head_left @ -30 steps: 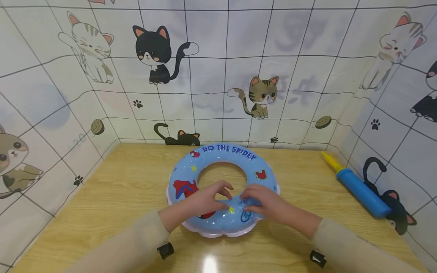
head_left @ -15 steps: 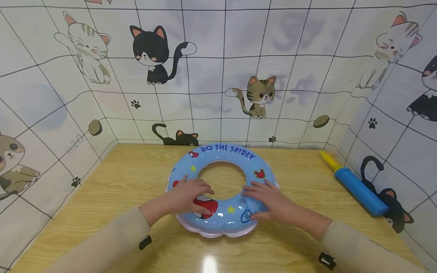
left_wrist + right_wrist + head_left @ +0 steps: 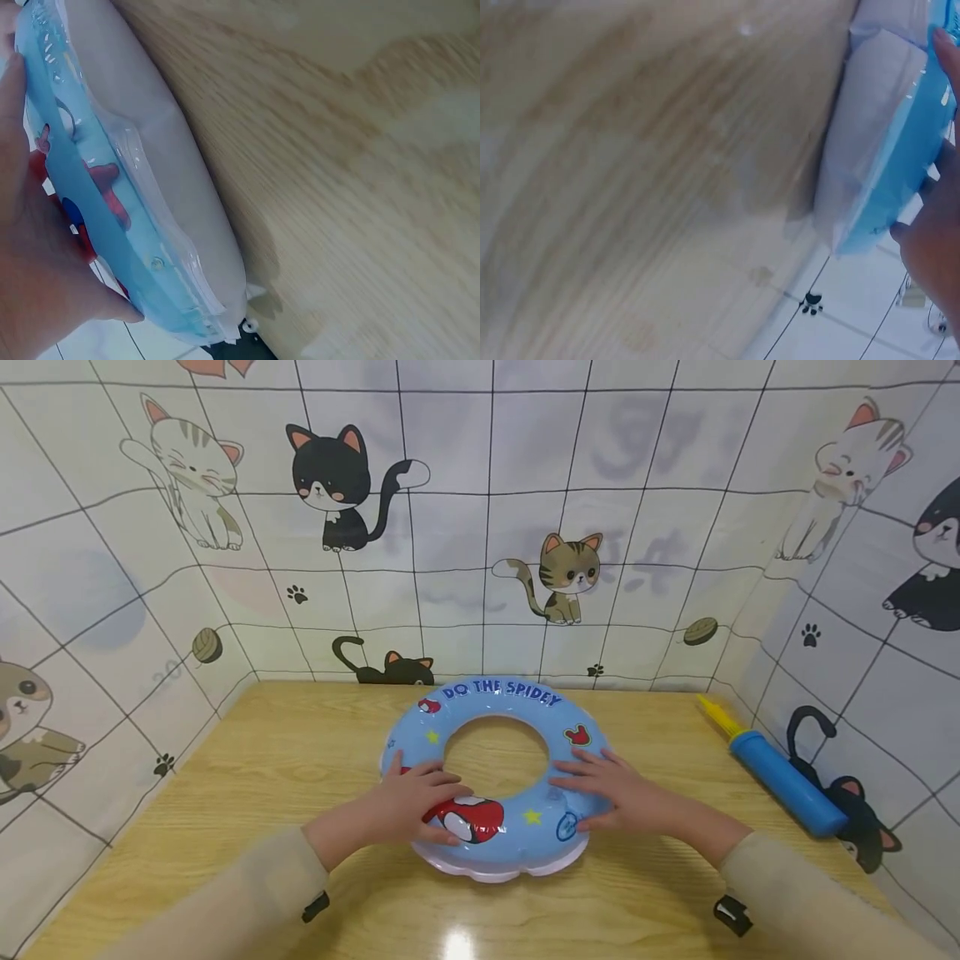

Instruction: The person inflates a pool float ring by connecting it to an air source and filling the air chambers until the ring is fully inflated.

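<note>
A blue inflatable swim ring [image 3: 498, 852] lies on the wooden table, with a pale scalloped underside and "DO THE SPIDEY" printed on its far side. My left hand [image 3: 408, 802] rests on the ring's left part, fingers spread toward the hole and thumb toward the near edge. On the opposite part, my right hand [image 3: 618, 789] lies with fingers spread and slightly bent over the top. The left wrist view shows the ring's side [image 3: 161, 195] beside the left fingers. In the right wrist view, the right fingertips touch the blue surface [image 3: 907, 157].
A blue hand pump [image 3: 787, 781] with a yellow nozzle lies at the table's right side. Cat-patterned tiled sheeting [image 3: 457, 527] encloses the back and both sides of the wooden table [image 3: 300, 743].
Both hands have moved apart from the ring's near middle to its left and right parts. The ring has turned slightly, its near side shifting right.
</note>
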Demonstrator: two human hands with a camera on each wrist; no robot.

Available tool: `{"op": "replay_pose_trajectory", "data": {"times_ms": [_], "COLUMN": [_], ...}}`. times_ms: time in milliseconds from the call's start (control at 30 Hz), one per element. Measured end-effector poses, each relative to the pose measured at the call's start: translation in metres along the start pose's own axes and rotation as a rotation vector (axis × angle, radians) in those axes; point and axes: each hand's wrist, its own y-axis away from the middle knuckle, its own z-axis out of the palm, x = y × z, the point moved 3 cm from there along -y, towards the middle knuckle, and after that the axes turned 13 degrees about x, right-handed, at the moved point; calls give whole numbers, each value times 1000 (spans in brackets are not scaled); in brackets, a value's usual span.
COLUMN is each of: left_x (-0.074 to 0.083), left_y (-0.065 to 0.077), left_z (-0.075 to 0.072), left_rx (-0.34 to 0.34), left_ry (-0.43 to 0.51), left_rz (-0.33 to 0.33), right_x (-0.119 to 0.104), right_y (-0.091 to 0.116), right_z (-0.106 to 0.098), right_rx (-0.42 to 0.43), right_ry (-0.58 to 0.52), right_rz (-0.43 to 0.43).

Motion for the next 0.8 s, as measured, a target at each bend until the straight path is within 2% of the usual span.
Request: {"op": "replay_pose_trajectory", "data": {"times_ms": [133,233,467,600,733,800], "left_x": [9,14,12,8,5,2], "left_y": [-5,-9,-17,-18,-15,-11], "left_z": [2,3,7,9,7,5], "left_rx": [8,8,28,43,87,124], "left_ry": [-20,-27,-18,-5,12,-14], "left_rz": [-1,-19,-96,-132,-118,-95], "right_x": [8,13,18,17,15,14], "right_y": [1,-1,-8,-12,-11,-9], "right_z": [-7,-10,-9,-8,-10,-13], "right_rx": [-44,-48,23,21,22,26], "right_ry": [-42,-42,94,156,190,202], "right_rz": [62,89,97,123,122,117]}}
